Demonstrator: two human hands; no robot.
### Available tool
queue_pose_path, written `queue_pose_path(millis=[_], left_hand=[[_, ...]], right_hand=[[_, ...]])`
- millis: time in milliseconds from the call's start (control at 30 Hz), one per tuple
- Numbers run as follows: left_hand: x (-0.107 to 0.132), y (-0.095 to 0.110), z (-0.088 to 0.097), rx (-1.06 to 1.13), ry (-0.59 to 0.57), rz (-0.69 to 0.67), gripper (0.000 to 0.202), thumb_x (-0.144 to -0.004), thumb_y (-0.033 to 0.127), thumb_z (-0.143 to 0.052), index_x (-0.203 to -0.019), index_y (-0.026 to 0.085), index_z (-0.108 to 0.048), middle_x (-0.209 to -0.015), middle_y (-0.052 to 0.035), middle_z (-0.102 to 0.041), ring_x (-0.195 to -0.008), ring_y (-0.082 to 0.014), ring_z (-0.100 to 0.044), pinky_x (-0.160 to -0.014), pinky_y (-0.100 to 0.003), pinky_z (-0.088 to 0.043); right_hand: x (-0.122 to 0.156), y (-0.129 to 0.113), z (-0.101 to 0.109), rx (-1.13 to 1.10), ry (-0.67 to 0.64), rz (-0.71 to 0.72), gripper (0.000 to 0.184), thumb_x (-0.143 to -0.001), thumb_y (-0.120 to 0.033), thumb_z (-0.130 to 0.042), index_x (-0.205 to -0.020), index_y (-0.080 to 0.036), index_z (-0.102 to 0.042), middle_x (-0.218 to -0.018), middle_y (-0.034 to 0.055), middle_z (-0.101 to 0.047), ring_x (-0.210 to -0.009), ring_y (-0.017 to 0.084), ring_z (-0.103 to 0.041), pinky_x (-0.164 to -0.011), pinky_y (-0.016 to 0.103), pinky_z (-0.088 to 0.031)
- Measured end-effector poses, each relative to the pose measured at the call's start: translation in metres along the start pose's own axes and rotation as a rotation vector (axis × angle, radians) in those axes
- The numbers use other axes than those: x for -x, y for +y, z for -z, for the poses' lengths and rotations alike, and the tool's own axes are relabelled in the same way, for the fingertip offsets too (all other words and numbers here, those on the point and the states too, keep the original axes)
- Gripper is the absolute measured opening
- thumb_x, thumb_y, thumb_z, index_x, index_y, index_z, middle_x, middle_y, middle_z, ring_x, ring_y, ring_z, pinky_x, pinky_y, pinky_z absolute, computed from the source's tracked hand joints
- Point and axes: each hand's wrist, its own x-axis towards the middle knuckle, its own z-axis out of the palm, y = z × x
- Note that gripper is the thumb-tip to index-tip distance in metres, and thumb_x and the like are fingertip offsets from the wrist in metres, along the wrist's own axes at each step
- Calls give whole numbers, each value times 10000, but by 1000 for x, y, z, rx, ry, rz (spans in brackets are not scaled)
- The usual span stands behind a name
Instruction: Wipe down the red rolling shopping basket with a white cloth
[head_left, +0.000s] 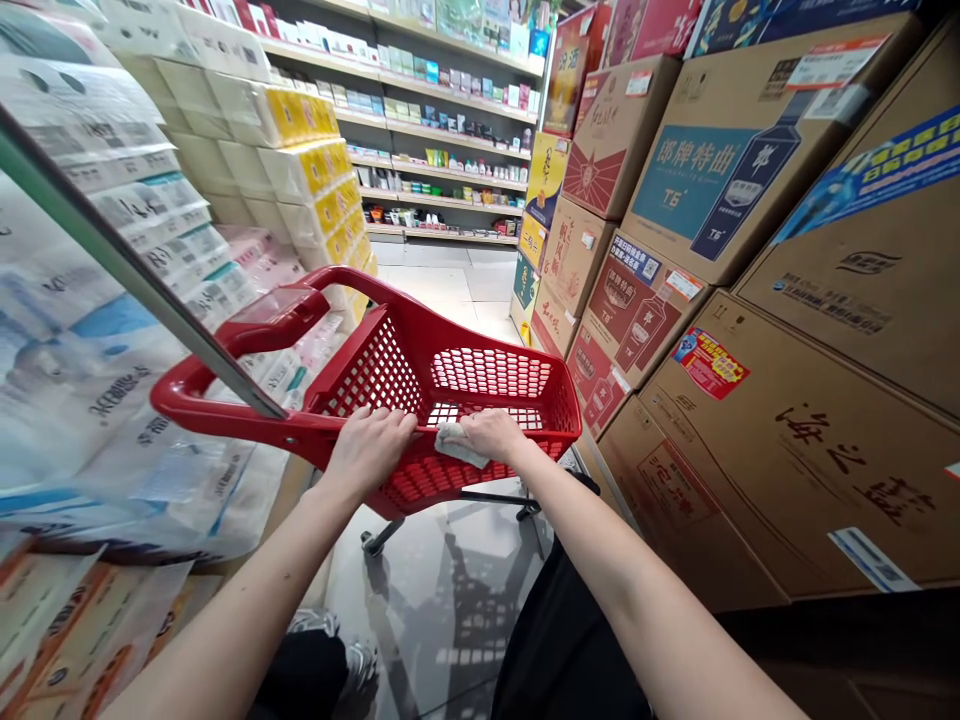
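A red plastic shopping basket on wheels (480, 375) stands in a shop aisle in front of me. My left hand (369, 447) grips its near rim, fingers curled over the edge. My right hand (491, 435) presses a small pale cloth (457, 445) against the basket's inner near wall, fingers closed on it. The basket holds nothing I can see. Its red handle (225, 360) loops up to the left.
Stacked brown cardboard cartons (787, 300) wall the right side. Wrapped tissue packs (112, 300) fill the left, with a green shelf rail (127, 265) crossing them. A tiled floor (450, 280) runs ahead to shelves of small goods (442, 130).
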Motion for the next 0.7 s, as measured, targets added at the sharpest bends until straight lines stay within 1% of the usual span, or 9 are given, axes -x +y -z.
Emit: queue_pose_path(millis=[100,200,267,333,400,500,700], left_hand=[[0,-3,-1,0,-15,-25,157,-868,217,-443,-802,186,-581,-778,-90,-637,-762,-241,-590,-705,-370,-325],[1,-11,0,26,-14,-29,195,-884,292,-440,-814,186,-588,-802,-96,-640,-783,-243,-594,-703,-364,-331],[5,-20,3,12,6,12,224,-882,345,-445,-817,185,-587,-811,-106,-637,-805,-257,-586,-717,-371,-332],[10,-31,7,-34,32,76,275,-875,415,-449,-799,184,-577,-802,-114,-629,-820,-275,-574,-730,-384,-328],[15,-41,9,-73,40,112,308,-870,458,-444,-776,188,-561,-790,-112,-623,-825,-280,-564,-734,-387,-325],[18,-48,10,-74,37,109,310,-872,461,-436,-757,196,-548,-784,-105,-621,-823,-276,-556,-734,-385,-320],[14,-43,9,-10,63,105,302,-870,439,-433,-746,192,-556,-768,-113,-614,-814,-284,-551,-728,-392,-310]], right_hand=[[2,-2,0,2,17,12,525,-945,-574,-289,-903,-157,-605,-840,91,-698,-791,177,-656,-675,253,-434],[6,-1,1,28,42,58,435,-977,-470,-288,-953,-152,-582,-880,91,-685,-824,175,-642,-691,263,-434],[8,0,1,50,43,85,376,-985,-404,-296,-981,-147,-570,-906,94,-674,-843,174,-630,-699,266,-433],[8,1,2,66,41,87,344,-983,-371,-306,-1002,-144,-563,-923,100,-663,-849,174,-620,-694,267,-430],[8,2,2,75,42,75,327,-978,-362,-321,-1004,-145,-564,-926,101,-655,-848,176,-614,-688,266,-426],[7,1,2,74,38,45,318,-968,-376,-341,-985,-153,-567,-900,89,-650,-829,175,-610,-674,261,-418],[6,4,3,45,21,25,379,-972,-436,-303,-967,-166,-569,-879,75,-647,-801,168,-610,-652,256,-402]])
